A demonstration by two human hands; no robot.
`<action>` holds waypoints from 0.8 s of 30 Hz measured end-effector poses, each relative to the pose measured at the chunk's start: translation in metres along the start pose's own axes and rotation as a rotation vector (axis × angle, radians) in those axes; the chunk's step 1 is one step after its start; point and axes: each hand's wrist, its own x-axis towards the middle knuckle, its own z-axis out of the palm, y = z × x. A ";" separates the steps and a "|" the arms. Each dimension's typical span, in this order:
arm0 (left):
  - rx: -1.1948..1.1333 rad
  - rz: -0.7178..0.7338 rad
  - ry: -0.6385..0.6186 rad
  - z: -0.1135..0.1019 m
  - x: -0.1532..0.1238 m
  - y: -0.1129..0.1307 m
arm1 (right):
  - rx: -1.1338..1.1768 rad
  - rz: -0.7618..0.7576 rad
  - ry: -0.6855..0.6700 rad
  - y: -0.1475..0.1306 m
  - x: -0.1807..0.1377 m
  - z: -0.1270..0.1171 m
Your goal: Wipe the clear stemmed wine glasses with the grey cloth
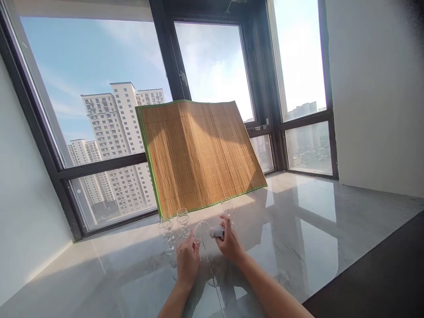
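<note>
My left hand (188, 261) is closed at the lower middle, fingers curled around what looks like a clear wine glass (201, 222), whose pale curved rim shows between my hands. My right hand (229, 239) is closed on a small bunched grey-white cloth (217, 232), held close to that rim. Several clear stemmed glasses stand just beyond my left hand, among them a front glass (166, 229) and another glass (183, 220). A further glass (227, 206) stands behind my right hand, partly hidden by it.
A bamboo mat (202, 154) with green edging leans against the dark-framed windows behind the glasses. The glossy grey stone surface (285, 247) reflects the windows. Its front edge runs diagonally at lower right. White walls (374, 97) close off both sides.
</note>
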 end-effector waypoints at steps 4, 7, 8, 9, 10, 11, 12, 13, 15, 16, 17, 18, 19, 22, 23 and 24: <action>0.045 0.004 -0.096 -0.007 -0.003 0.009 | 0.007 -0.049 -0.025 -0.007 0.000 -0.002; 0.134 -0.050 -0.144 -0.012 -0.003 0.013 | -0.042 -0.102 -0.087 -0.016 -0.001 -0.008; 0.168 -0.067 -0.166 -0.013 -0.002 0.014 | -0.070 -0.140 -0.122 -0.020 -0.002 -0.009; 0.201 -0.080 -0.189 -0.014 -0.002 0.015 | -0.099 -0.192 -0.157 -0.024 -0.003 -0.009; 0.231 -0.087 -0.211 -0.015 -0.002 0.016 | -0.126 -0.252 -0.190 -0.029 -0.004 -0.009; 0.262 -0.082 -0.227 -0.016 -0.002 0.018 | -0.153 -0.311 -0.219 -0.032 -0.005 -0.009; 0.294 -0.061 -0.229 -0.017 -0.002 0.019 | -0.175 -0.359 -0.240 -0.036 -0.007 -0.008; 0.326 -0.026 -0.217 -0.017 -0.002 0.020 | -0.191 -0.388 -0.255 -0.037 -0.007 -0.007; 0.372 0.059 -0.164 -0.017 -0.004 0.021 | -0.203 -0.376 -0.247 -0.037 -0.007 -0.006; 0.380 0.096 -0.129 -0.017 -0.004 0.020 | -0.198 -0.331 -0.214 -0.035 -0.006 -0.006; 0.378 0.124 -0.098 -0.016 -0.005 0.019 | -0.186 -0.266 -0.166 -0.032 -0.005 -0.007; 0.367 0.139 -0.074 -0.016 -0.005 0.017 | -0.166 -0.188 -0.109 -0.027 -0.002 -0.008; 0.351 0.144 -0.055 -0.015 -0.005 0.015 | -0.139 -0.105 -0.049 -0.022 0.000 -0.010; 0.290 0.123 -0.013 -0.013 -0.002 0.003 | -0.005 0.112 0.088 -0.006 0.007 -0.013; 0.274 0.108 -0.007 -0.012 -0.001 -0.001 | 0.051 0.158 0.098 -0.002 0.007 -0.012; 0.262 0.095 -0.004 -0.011 0.000 -0.004 | 0.106 0.187 0.082 0.002 0.007 -0.011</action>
